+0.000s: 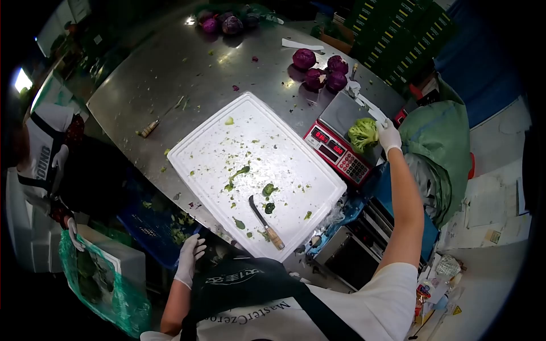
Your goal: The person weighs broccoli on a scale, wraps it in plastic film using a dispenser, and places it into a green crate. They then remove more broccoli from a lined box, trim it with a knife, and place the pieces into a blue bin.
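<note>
My right hand (389,135), in a white glove, is stretched out and grips a green broccoli head (363,133) at the platform of a red weighing scale (337,151). My left hand (189,257), also gloved, hangs low beside the table's near edge with fingers loosely apart and nothing in it. A knife with a wooden handle (265,224) lies on the white cutting board (250,131), among green scraps.
Several purple cabbages (321,69) sit behind the scale, more (224,24) at the far table edge. A second knife (159,121) lies on the steel table (142,85). A blue crate (149,224) with green trimmings stands below. Another person (48,165) stands left, holding a green bag (96,284).
</note>
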Demonstrator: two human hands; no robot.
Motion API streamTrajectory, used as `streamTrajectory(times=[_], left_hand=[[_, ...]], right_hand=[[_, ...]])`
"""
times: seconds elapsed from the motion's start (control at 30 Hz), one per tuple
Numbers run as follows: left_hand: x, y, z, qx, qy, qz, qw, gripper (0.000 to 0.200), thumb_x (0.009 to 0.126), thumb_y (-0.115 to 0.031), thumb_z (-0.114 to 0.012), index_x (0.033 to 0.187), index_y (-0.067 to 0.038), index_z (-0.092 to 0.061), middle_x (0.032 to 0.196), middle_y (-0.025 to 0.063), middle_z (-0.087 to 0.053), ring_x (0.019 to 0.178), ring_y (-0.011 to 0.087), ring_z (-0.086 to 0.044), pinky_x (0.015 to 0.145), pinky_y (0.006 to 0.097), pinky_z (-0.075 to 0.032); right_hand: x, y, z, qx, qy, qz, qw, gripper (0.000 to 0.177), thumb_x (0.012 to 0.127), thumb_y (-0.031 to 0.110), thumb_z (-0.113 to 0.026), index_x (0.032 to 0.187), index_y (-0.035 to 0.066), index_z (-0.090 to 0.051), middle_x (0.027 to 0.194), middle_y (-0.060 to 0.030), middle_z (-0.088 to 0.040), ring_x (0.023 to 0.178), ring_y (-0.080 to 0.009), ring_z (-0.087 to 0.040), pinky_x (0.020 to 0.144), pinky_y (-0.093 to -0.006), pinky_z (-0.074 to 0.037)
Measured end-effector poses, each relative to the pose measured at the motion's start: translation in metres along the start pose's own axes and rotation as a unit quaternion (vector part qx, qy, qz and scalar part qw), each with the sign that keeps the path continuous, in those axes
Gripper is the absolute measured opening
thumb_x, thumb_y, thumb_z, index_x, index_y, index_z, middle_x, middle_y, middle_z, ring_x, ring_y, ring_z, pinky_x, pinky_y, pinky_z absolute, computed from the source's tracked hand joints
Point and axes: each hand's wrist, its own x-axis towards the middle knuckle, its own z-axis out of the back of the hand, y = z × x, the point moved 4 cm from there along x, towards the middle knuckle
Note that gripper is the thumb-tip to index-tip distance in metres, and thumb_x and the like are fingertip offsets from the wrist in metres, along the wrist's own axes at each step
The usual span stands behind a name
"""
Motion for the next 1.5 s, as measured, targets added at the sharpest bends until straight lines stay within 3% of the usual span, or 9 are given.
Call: streamTrajectory(times=[0.43,0.7,0.8,0.9,1.0,1.07,1.17,1.33,1.5], left_hand=[[-0.01,-0.009,-0.017,0.101,0.054,-0.042,0.993,0.042,0.102,-0.034,-0.05,0.136,-0.009,-0.053,0.12,0.0064,-0.065,0.103,0.0143,-0.061,0.089,0.0273,-0.046],[-0.024,0.013,0.002,0.091,0.015,-0.049,0.995,0.038,0.1,-0.03,-0.054,0.131,-0.007,-0.056,0.114,0.0045,-0.066,0.099,0.011,-0.061,0.085,0.0245,-0.046],[-0.03,0.025,0.013,0.064,-0.008,-0.067,0.996,0.039,0.1,-0.03,-0.055,0.13,-0.005,-0.056,0.114,0.0057,-0.065,0.1,0.0127,-0.061,0.084,0.0245,-0.046],[-0.061,0.008,0.017,0.06,-0.041,-0.042,0.996,0.04,0.098,-0.032,-0.058,0.13,-0.007,-0.056,0.113,0.0042,-0.065,0.097,0.012,-0.06,0.083,0.0231,-0.046],[-0.046,0.03,0.048,0.075,-0.086,-0.151,0.982,0.038,0.097,-0.032,-0.06,0.125,-0.007,-0.06,0.113,0.0058,-0.066,0.101,0.0138,-0.06,0.089,0.0275,-0.047],[-0.054,0.018,0.069,0.094,-0.126,-0.201,0.967,0.036,0.097,-0.031,-0.06,0.123,-0.005,-0.062,0.113,0.0071,-0.066,0.104,0.0151,-0.061,0.092,0.0288,-0.047],[-0.081,-0.01,0.117,0.031,-0.172,-0.246,0.953,0.035,0.097,-0.029,-0.059,0.123,-0.005,-0.062,0.113,0.0086,-0.067,0.105,0.0175,-0.062,0.094,0.0299,-0.047],[-0.137,-0.048,0.266,0.087,-0.374,-0.32,0.866,0.04,0.092,-0.028,-0.063,0.123,-0.003,-0.061,0.12,0.0157,-0.063,0.11,0.0242,-0.061,0.097,0.035,-0.046],[-0.141,-0.003,0.494,0.112,-0.665,-0.248,0.695,0.056,0.083,-0.031,-0.067,0.127,0.003,-0.056,0.129,0.0241,-0.056,0.123,0.0362,-0.052,0.105,0.0418,-0.04]], right_hand=[[-0.025,-0.036,0.019,0.072,-0.032,0.011,0.997,0.062,0.093,0.047,-0.054,0.139,0.005,-0.05,0.125,-0.0218,-0.063,0.117,-0.0381,-0.058,0.097,-0.0408,-0.046],[-0.028,0.0,-0.025,-0.032,0.039,-0.003,0.999,0.08,0.084,0.052,-0.064,0.143,0.003,-0.044,0.132,-0.0271,-0.055,0.121,-0.0384,-0.056,0.1,-0.0421,-0.046],[-0.006,-0.003,-0.074,0.003,0.004,0.055,0.998,0.07,0.084,0.035,-0.069,0.14,0.0,-0.046,0.128,-0.0271,-0.059,0.115,-0.0384,-0.06,0.098,-0.0417,-0.047],[0.003,-0.007,-0.095,0.26,0.045,0.153,0.952,0.058,0.083,0.013,-0.072,0.135,-0.002,-0.051,0.126,-0.0245,-0.062,0.107,-0.038,-0.063,0.098,-0.0392,-0.048],[-0.032,0.042,-0.088,0.098,0.041,0.251,0.962,0.056,0.09,0.015,-0.065,0.14,-0.002,-0.047,0.132,-0.0252,-0.057,0.115,-0.0352,-0.058,0.1,-0.0368,-0.046],[-0.081,0.082,-0.097,0.247,0.184,0.297,0.904,0.067,0.084,0.034,-0.073,0.142,0.013,-0.047,0.136,-0.0191,-0.056,0.118,-0.0311,-0.057,0.097,-0.0334,-0.051],[-0.189,0.154,-0.114,0.326,0.309,0.317,0.835,0.071,0.082,0.041,-0.075,0.143,0.019,-0.047,0.138,-0.0165,-0.055,0.119,-0.0293,-0.056,0.096,-0.0321,-0.052],[-0.321,0.268,-0.151,0.3,0.288,0.374,0.829,0.066,0.084,0.035,-0.073,0.142,0.014,-0.048,0.137,-0.0179,-0.055,0.119,-0.0298,-0.056,0.097,-0.0332,-0.05],[-0.386,0.313,-0.171,0.276,0.248,0.368,0.853,0.062,0.086,0.028,-0.07,0.141,0.01,-0.048,0.136,-0.0192,-0.056,0.119,-0.0304,-0.056,0.099,-0.0342,-0.048]])
